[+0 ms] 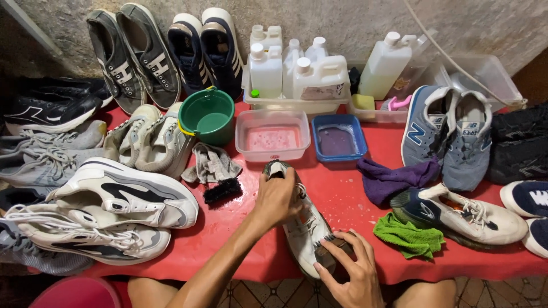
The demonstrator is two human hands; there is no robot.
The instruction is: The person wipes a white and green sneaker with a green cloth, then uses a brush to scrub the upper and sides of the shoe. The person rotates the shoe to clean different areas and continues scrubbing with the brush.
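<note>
While the white sneaker [301,228] lies lengthwise on the red table [228,228], toe pointing to about 11 o'clock and heel at the near edge, both hands sit on it. Left hand [278,198] is clamped over the toe/forefoot, fingers curled down round the upper, thumb side toward the person, so the shoe's front end is mostly hidden beneath the palm. Right hand [351,271] is at the heel end, approx 5 o'clock from the left hand, fingers bent and closed on a brush [328,242] w/ pale bristles that touch the shoe's side near the heel. Handle is largely covered by the fingers, so its shape can't be told.

Round the shoe: a black brush [222,191] lies just at 9 o'clock of the left hand, w/ a grey cloth [212,163] beyond it at 10 o'clock. At 12 o'clock stands a clear tub [273,137] of pinkish liquid, and beside it at 1 o'clock a blue tray [338,138] of murky water. A green bucket [208,116] is at 11 o'clock, further back. At 3 o'clock lie a purple cloth [394,181] and a green cloth [409,235], the latter near the right hand but apart from it.
</note>
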